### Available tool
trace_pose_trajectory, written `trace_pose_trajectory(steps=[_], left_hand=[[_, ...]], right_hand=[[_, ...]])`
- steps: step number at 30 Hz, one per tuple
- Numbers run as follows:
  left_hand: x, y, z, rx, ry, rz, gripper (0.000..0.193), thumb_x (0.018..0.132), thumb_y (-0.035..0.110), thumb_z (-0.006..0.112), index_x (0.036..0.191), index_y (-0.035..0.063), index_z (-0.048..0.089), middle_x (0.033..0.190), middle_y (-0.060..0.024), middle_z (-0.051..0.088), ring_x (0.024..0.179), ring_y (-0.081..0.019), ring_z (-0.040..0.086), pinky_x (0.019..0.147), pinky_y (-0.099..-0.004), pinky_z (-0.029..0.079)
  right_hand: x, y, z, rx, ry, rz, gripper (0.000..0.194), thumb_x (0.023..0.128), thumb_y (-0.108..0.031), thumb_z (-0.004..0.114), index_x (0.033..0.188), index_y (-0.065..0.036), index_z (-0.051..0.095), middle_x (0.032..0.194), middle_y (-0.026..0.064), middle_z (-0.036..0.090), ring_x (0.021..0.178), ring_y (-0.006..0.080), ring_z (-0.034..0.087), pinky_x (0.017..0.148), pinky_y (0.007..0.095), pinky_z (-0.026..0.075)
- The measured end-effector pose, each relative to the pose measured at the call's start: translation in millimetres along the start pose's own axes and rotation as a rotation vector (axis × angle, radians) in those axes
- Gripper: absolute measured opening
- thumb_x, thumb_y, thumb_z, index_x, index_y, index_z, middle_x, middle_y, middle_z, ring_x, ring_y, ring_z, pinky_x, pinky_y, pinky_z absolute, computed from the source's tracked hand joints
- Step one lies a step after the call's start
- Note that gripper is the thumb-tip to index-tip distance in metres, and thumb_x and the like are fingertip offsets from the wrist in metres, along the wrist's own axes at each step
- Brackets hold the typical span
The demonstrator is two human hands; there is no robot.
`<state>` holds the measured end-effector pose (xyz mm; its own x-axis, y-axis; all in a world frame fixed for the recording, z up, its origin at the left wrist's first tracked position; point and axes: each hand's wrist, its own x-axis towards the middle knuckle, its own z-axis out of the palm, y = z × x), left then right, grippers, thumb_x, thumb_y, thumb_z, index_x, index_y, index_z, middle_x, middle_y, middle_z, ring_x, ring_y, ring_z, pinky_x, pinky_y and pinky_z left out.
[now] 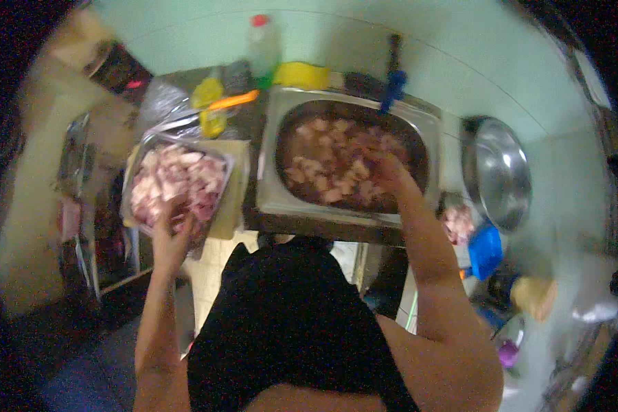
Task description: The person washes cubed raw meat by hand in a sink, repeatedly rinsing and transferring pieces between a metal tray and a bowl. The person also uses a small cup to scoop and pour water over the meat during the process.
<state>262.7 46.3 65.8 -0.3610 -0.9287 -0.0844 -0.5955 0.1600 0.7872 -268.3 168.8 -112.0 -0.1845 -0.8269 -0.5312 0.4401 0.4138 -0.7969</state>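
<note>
My left hand is at the near side of a clear plastic tub heaped with pale pink raw meat pieces. Its fingertips reach into the pieces, and blur hides whether any are gripped. In the stainless steel sink, many more meat pieces lie in brownish water. My right hand dips into the right half of the basin. Its fingers are hard to make out among the meat and water.
Under the tub lies a yellowish board. An orange-handled tool, a green-bottomed bottle and a yellow item stand behind. A blue-handled tap rises at the sink's back. Rightward are a steel bowl and a blue container.
</note>
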Motion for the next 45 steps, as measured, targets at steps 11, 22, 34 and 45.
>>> trace_pose_trajectory(steps=[11, 22, 34, 45], left_hand=[[55, 65, 128, -0.26, -0.352, 0.289, 0.053, 0.088, 0.006, 0.073, 0.139, 0.0062, 0.059, 0.13, -0.0103, 0.067, 0.114, -0.0195, 0.065, 0.095, -0.0326, 0.053], [99, 106, 226, -0.597, -0.646, -0.255, 0.025, 0.099, 0.01, 0.057, 0.121, 0.0058, 0.068, 0.107, -0.0066, 0.073, 0.098, -0.0205, 0.072, 0.082, -0.0357, 0.06], [80, 143, 151, -0.746, -0.5, 0.036, 0.034, 0.091, 0.009, 0.075, 0.122, 0.0036, 0.063, 0.105, -0.0049, 0.072, 0.093, -0.0163, 0.071, 0.083, -0.0305, 0.057], [64, 143, 113, -0.708, -0.38, 0.122, 0.038, 0.09, 0.005, 0.074, 0.126, 0.0049, 0.062, 0.104, -0.0047, 0.072, 0.092, -0.0149, 0.07, 0.082, -0.0303, 0.057]], right_hand=[[-64, -65, 61, 0.159, -0.416, -0.066, 0.046, 0.108, -0.035, 0.049, 0.141, -0.004, 0.06, 0.141, 0.0118, 0.064, 0.128, 0.0247, 0.061, 0.111, 0.0389, 0.046], [-120, -65, 96, 0.361, -0.283, -0.17, 0.054, 0.095, -0.016, 0.069, 0.145, -0.008, 0.051, 0.13, 0.0104, 0.067, 0.115, 0.0289, 0.067, 0.093, 0.0457, 0.06], [-106, -103, 160, 0.514, -0.531, -0.243, 0.049, 0.09, -0.001, 0.068, 0.137, 0.001, 0.056, 0.134, 0.0135, 0.064, 0.123, 0.0296, 0.064, 0.104, 0.0445, 0.056], [-97, -118, 193, 0.448, -0.627, -0.243, 0.05, 0.094, -0.003, 0.063, 0.143, 0.004, 0.054, 0.134, 0.0115, 0.064, 0.124, 0.0267, 0.063, 0.109, 0.0419, 0.05]])
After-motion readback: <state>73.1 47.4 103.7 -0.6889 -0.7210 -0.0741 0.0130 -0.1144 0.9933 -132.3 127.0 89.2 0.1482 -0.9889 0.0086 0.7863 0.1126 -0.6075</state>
